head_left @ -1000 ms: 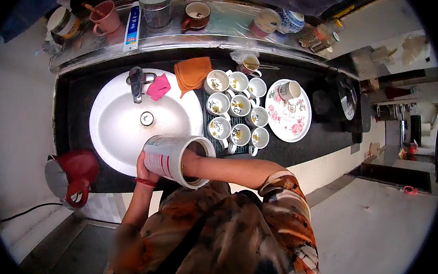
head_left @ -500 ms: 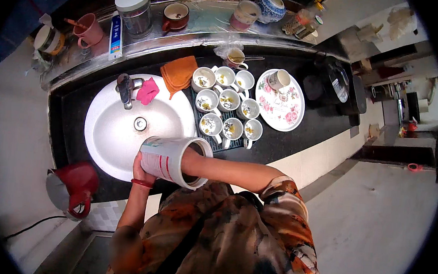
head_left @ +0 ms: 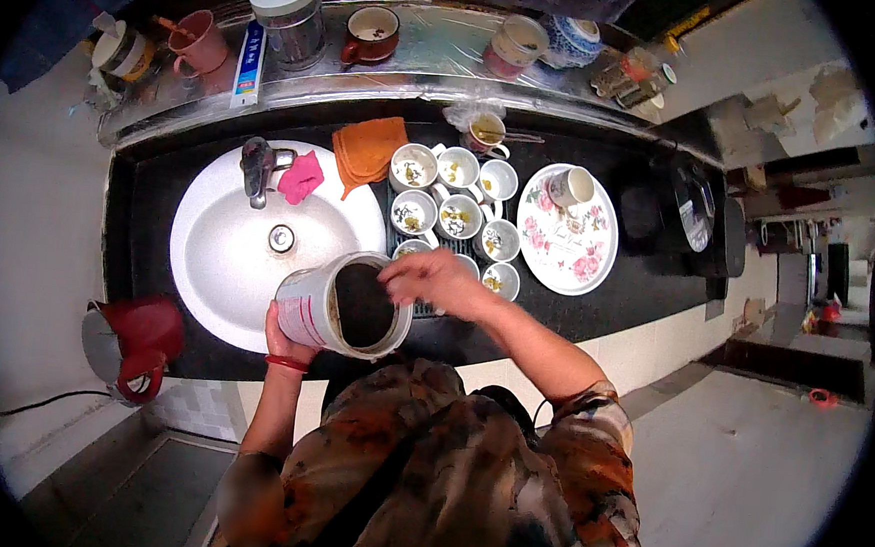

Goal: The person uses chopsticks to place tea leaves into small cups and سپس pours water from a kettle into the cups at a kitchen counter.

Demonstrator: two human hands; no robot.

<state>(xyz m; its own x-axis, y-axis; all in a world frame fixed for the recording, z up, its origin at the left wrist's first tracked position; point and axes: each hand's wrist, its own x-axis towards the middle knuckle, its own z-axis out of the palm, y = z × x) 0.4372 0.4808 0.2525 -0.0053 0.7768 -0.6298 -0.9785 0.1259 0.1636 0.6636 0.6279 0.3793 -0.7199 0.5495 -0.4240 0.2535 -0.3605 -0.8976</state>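
My left hand (head_left: 286, 338) is wrapped round the side of a large white plastic canister (head_left: 305, 311), held tilted at the sink's near right edge. Its open mouth faces right, and dark contents or a dark inside (head_left: 367, 309) shows there. Over the rim is my right hand (head_left: 442, 282), its fingers drawn together; what they hold, if anything, I cannot make out. Beyond it, several white mugs (head_left: 414, 213) stand in rows on a dark rack, with dark and yellowish bits in the bottoms of those I can see into. My right hand hides part of the nearest row.
Left lies a white oval sink (head_left: 199, 244) with a faucet (head_left: 255, 170), a pink cloth (head_left: 301, 177) and an orange cloth (head_left: 367, 154) behind. A red kettle (head_left: 143, 341) stands at the left. Right of the mugs is a floral tray (head_left: 583, 277) bearing a cup (head_left: 571, 186).
My right hand has come out of the canister and moved up over its rim toward the mugs. The canister's mouth has tipped more into view.
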